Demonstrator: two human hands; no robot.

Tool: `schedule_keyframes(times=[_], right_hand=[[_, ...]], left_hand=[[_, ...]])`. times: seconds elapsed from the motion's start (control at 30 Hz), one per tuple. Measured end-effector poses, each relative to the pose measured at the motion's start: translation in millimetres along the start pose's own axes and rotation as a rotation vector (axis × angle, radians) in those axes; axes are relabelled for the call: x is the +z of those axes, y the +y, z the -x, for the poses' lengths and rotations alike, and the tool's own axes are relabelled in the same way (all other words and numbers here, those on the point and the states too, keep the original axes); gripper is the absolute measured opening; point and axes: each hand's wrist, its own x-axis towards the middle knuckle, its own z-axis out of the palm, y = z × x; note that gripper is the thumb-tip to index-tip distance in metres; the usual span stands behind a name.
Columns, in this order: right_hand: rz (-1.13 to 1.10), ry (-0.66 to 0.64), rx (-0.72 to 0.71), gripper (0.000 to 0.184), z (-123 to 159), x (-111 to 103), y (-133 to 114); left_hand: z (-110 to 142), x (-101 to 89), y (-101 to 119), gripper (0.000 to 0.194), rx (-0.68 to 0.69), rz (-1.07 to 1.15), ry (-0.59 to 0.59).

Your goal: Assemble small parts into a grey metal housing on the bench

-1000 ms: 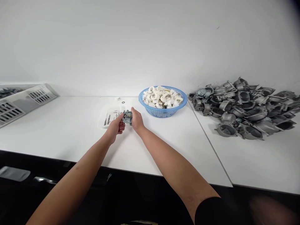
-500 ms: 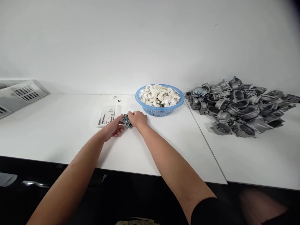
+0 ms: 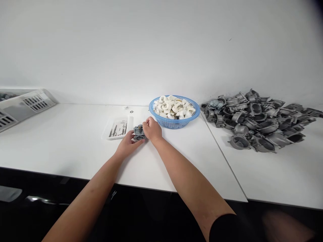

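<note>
Near the middle of the table sits a small grey metal carburetor (image 3: 139, 131) with a brass-coloured piece on its upper side. My left hand (image 3: 128, 145) is closed round its left and lower side, thumb along the front. At its right edge my right hand (image 3: 152, 129) has the fingers pinched together; what lies between those fingertips is hidden. A shallow white tray (image 3: 104, 136) holding several thin dark metal parts lies just beyond my left hand. Behind my right hand stands a blue basket (image 3: 174, 123) full of white, curved plastic pieces with metal bits.
To the right lies a large heap of grey metal castings (image 3: 263, 126), past a seam in the white table (image 3: 75, 144). A small black ring (image 3: 131, 112) lies behind the tray. At the far left a slotted white crate (image 3: 22, 107) leans near the wall.
The carburetor has been turned in my left hand, so a round opening now faces me. My left thumb has come round to its front. My right fingers have shifted at its right edge.
</note>
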Motion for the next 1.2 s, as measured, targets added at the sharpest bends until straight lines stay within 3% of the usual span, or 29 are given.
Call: schedule_keyframes(times=[0.3, 0.43, 0.57, 0.7, 0.77, 0.87, 1.0, 1.1, 1.2], right_hand=[[0.222, -0.092, 0.037, 0.009, 9.5, -10.0, -22.9], [0.223, -0.089, -0.009, 0.008, 11.9, -23.2, -33.6], [0.116, -0.079, -0.191, 0.019, 9.7, -63.8, -42.7], [0.143, 0.134, -0.457, 0.023, -5.7, -123.1, -26.7], [0.265, 0.339, -0.409, 0.021, -16.4, -145.5, -3.6], [0.418, 0.451, -0.188, 0.019, -26.9, -160.1, 36.7], [0.432, 0.422, -0.023, 0.025, -27.7, -159.2, 66.0], [0.449, 0.34, 0.038, 0.027, -27.0, -160.0, 65.6], [0.512, 0.242, 0.08, 0.029, -28.4, -163.5, 60.4]], left_hand=[[7.2, -2.6, -1.6, 0.05, 0.012, -0.033, -0.066], [10.1, 2.4, -3.6, 0.058, 0.077, -0.089, -0.068], [14.7, 4.3, -5.1, 0.063, 0.225, 0.004, 0.085], [15.6, 2.5, -4.4, 0.046, 0.364, 0.037, 0.347], [14.3, 2.0, -2.4, 0.03, 0.375, -0.001, 0.398], [12.3, 2.6, 0.8, 0.044, 0.378, -0.006, 0.345], [12.5, 3.2, 2.0, 0.05, 0.386, 0.002, 0.286], [12.7, 2.4, 0.3, 0.06, 0.265, -0.034, 0.212], [11.7, 1.3, -3.1, 0.069, 0.187, -0.058, 0.061]])
